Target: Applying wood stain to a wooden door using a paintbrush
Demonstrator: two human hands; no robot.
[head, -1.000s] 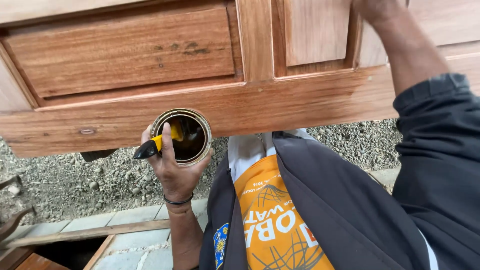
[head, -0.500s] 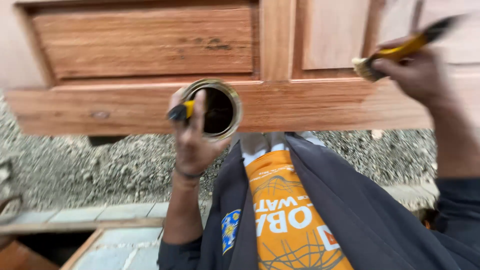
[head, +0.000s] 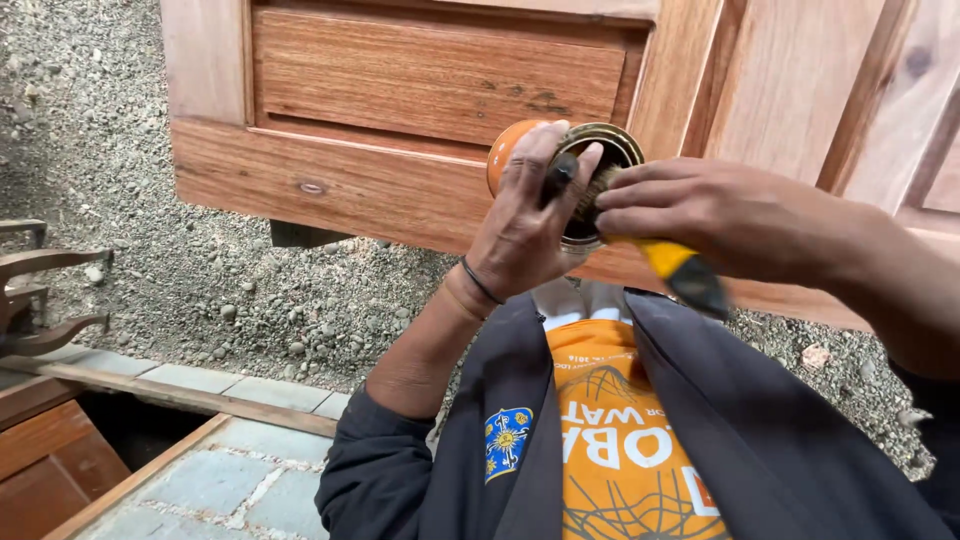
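Note:
My left hand (head: pixel 520 240) grips an open orange can (head: pixel 512 150) with a metal rim, held up in front of my chest, thumb hooked over the rim. My right hand (head: pixel 720 215) holds a paintbrush with a yellow and black handle (head: pixel 680 272); its bristles dip into the can's mouth. Both hands meet just in front of a panelled wooden door (head: pixel 420 80) that lies on its side above the ground.
Grey gravel (head: pixel 180 270) covers the ground under the door. Paving slabs (head: pixel 240 470) and a timber edge lie at the lower left, with dark curved metal pieces (head: pixel 40 300) at the far left. My dark jacket and orange shirt fill the bottom.
My right hand came down from the upper right and brought the brush into the can. The view has shifted, with the door panel now further left.

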